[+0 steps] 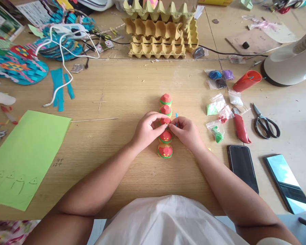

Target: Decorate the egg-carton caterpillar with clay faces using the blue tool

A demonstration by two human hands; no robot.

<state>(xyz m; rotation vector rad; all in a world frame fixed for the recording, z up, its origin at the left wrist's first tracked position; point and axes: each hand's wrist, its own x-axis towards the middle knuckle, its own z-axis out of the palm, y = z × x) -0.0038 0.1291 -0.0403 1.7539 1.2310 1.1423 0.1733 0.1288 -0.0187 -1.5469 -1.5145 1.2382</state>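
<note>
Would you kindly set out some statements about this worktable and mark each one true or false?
1. The left hand and right hand meet at the middle piece of the red-topped row. True.
2. The right hand holds the scissors. False: the scissors lie on the table.
3. The nearest piece bears a yellow smile. True.
4. The green sheet lies beside the phones. False: the green sheet lies at the left.
5. The egg cartons stand beyond the row. True.

Open tabletop (132,83) lies between the row of red-topped cups (165,136) and the far egg cartons (156,50); on the right, clay packets (217,102) and scissors (262,118) obstruct.
</note>
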